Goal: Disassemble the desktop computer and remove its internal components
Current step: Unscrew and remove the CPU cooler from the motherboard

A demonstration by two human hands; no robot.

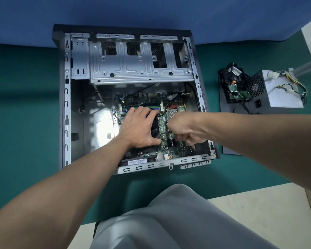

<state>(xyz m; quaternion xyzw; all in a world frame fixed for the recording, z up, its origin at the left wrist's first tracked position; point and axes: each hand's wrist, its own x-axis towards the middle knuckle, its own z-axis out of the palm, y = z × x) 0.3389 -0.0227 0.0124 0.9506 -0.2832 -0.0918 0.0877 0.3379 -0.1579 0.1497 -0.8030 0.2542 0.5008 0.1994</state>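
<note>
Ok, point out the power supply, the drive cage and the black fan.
power supply [284,99], head view, grey top panel
drive cage [133,69], head view, ribbed metal plate
black fan [154,129], head view, its exposed right edge

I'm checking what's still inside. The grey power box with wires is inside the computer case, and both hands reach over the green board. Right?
Not quite. The grey power box is out of the computer case, sitting to its right, as the head view shows. Both hands do reach over the green board: the left hand holds the black fan, and the right hand is curled.
</note>
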